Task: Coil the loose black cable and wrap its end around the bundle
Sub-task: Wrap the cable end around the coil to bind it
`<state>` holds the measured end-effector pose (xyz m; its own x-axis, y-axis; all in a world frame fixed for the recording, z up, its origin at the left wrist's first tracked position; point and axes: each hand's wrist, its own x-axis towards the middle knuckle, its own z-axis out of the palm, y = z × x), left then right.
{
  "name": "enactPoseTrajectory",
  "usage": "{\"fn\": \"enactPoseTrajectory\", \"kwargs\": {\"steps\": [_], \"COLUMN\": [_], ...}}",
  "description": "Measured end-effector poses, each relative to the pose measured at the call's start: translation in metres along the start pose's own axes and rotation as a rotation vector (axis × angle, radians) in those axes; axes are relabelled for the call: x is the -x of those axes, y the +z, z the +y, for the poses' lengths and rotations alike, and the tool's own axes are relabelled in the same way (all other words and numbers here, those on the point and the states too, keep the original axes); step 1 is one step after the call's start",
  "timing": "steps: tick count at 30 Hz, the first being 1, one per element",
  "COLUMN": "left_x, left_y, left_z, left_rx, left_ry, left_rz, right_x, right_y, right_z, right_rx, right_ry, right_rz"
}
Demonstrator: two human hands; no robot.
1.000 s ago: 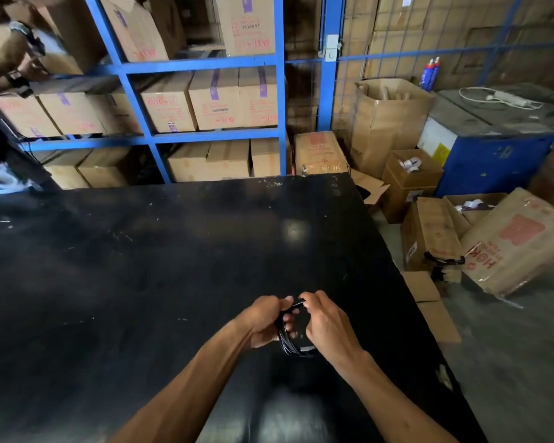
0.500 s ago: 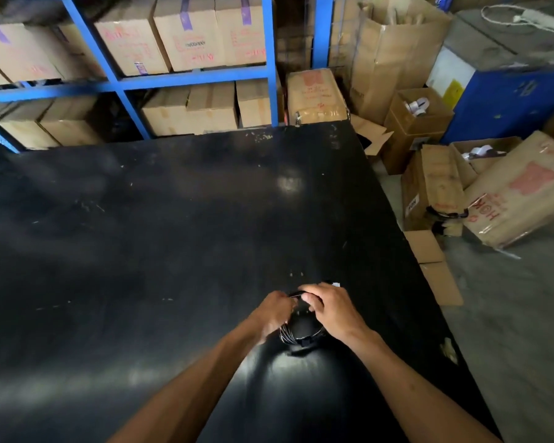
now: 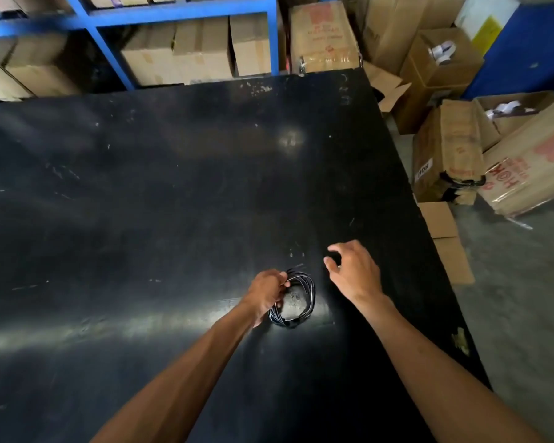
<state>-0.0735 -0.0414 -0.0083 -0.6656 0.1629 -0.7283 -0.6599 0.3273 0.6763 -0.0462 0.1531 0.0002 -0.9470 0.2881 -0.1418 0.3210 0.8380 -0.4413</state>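
The black cable (image 3: 296, 295), one coil of several loops, lies on the black table (image 3: 147, 199) near its front right part. In the head view two bare hands show. The left hand (image 3: 267, 294) grips the coil's left side, fingers closed round the strands. The right hand (image 3: 354, 271) hovers just right of the coil, apart from it, fingers loosely spread, holding nothing. One blue shelving rack (image 3: 109, 36) carries cardboard boxes (image 3: 202, 49) behind the table.

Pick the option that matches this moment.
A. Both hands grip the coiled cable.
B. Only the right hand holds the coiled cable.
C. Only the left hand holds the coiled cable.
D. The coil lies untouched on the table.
C: the left hand grips the coiled cable at its left side, while the right hand hovers open, apart from it.
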Motion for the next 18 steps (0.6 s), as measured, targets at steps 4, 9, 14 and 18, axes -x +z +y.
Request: {"fn": "enactPoseTrajectory", "kwargs": {"steps": [4,9,14,18], "left_x": [-0.004,0.004,0.024,0.047], "left_y": [-0.005,-0.008,-0.002,-0.003], "left_z": [-0.005,0.001,0.012,0.023], "left_rx": [-0.032,-0.028,-0.119,-0.124], "left_ry": [0.043,0.080,0.156,0.208], "left_rz": [-0.008,-0.024,-0.095,-0.142], "right_x": [-0.015,-0.017,-0.005,0.010], "right_y": [0.007,0.007,-0.016,-0.034], "right_z": [0.005,0.002,-0.020,-0.032], "right_rx": [0.317,-0.088,-0.490,-0.491], "right_ry": [-0.010,-0.029,-0.099,-0.229], "right_rz": [-0.188,-0.060,-0.013,-0.176]}}
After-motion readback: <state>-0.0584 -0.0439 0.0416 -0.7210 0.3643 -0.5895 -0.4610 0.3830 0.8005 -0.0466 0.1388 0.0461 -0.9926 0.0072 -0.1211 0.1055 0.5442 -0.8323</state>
